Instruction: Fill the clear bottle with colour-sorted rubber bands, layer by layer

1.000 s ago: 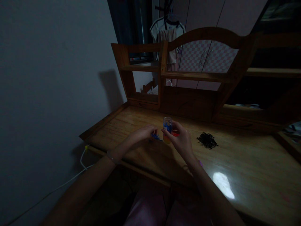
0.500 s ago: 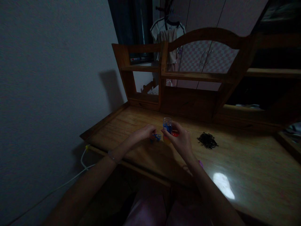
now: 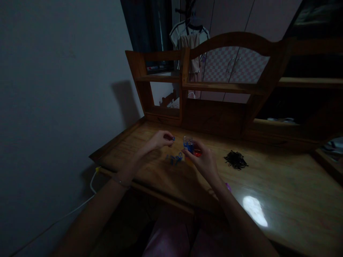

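Observation:
My right hand [image 3: 202, 159] is closed round a small clear jar [image 3: 188, 142], held upright with blue pieces inside it. To its left, my left hand [image 3: 162, 139] is raised a little over the desk, its thumb and fingers pinching a tiny blue piece [image 3: 173, 139]. Under and between the hands lies a loose group of small blue pieces [image 3: 175, 159], perhaps elastic bands; the dim light blurs their shape. Something red and orange [image 3: 197, 153] shows behind my right hand, mostly hidden by it.
A tangled heap of thin black loops [image 3: 235, 159] lies on the wooden desk [image 3: 289, 185] to the right. A purple object [image 3: 228, 186] peeks out beside my right forearm. The desk's wooden shelf unit [image 3: 222, 86] stands behind. A white cable [image 3: 91, 184] hangs at the left edge.
My left hand has lifted up and left from the blue pieces, now with one small blue piece in its pinch. The jar in my right hand has shifted slightly left and down.

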A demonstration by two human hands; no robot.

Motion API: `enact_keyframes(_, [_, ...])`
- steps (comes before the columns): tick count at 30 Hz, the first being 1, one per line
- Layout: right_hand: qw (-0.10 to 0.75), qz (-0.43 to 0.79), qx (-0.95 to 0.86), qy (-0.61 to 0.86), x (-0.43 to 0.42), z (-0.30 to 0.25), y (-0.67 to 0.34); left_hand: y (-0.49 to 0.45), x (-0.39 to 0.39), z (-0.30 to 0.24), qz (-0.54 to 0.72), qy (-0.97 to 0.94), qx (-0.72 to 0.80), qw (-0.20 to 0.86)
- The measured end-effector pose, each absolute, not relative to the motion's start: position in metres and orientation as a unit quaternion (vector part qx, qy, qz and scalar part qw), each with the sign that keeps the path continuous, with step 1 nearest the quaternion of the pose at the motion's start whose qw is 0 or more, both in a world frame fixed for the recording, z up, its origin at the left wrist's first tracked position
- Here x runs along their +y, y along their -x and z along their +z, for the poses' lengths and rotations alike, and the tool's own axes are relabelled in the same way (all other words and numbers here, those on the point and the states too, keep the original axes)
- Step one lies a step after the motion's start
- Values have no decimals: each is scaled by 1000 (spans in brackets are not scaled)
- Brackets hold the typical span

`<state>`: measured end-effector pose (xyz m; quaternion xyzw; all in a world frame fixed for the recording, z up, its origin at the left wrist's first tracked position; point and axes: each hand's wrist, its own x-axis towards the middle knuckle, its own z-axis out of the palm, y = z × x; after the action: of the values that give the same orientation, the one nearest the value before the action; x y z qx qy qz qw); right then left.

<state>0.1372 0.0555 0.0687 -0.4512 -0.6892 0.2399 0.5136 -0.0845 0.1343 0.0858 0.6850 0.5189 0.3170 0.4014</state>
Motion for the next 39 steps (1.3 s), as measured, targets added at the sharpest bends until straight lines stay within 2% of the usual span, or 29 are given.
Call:
enact_keyframes(6, [499,254,-702,440,53,69,-135,70,112,127,456,-622,432,467])
enact_keyframes(12, [500,257,-706,431,53,68,-134,47,97,133,462,-601,377,531])
enact_keyframes(19, [490,252,-712,434,53,67,-134,33,95,133,463,-613,391,507])
enact_keyframes(22, [491,253,-714,430,53,68,-135,33,93,139,446,-649,405,465])
enact_keyframes(26, [490,251,-715,431,52,68,-134,36,88,153,400,-723,436,357])
enact_keyframes(33, [446,183,-754,447,47,68,-133,39,67,181,235,-833,470,170])
enact_keyframes(39, [409,143,-777,458,43,66,-129,41,62,187,148,-862,471,117])
